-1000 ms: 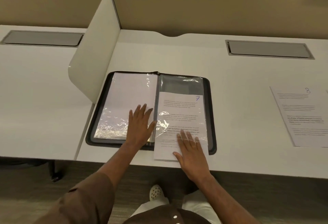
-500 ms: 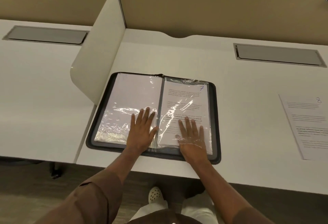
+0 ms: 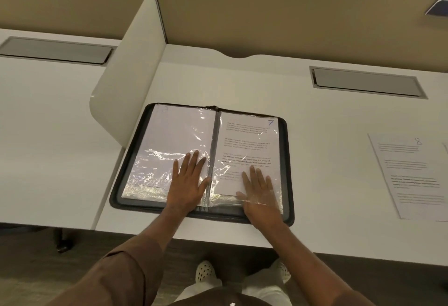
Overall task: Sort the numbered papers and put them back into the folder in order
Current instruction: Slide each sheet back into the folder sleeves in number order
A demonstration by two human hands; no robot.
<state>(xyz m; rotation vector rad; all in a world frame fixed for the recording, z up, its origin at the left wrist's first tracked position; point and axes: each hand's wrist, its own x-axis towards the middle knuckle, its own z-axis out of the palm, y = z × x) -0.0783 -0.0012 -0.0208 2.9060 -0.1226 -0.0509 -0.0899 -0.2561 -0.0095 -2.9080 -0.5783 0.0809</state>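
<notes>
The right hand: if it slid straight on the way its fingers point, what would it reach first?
The right hand lies flat on the clear sleeve, fingers pointing up the page. It would likely cross paper 7 first, then the folder rim.

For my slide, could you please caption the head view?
Both hands, left hand and right hand, lie flat on the open folder, sheet 7 sleeved, sheet 8 on the desk.

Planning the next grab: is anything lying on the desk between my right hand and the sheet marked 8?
Nothing visible does. The right hand lies flat on the folder over sheet 7, and only bare desk separates the folder from sheet 8.
</notes>
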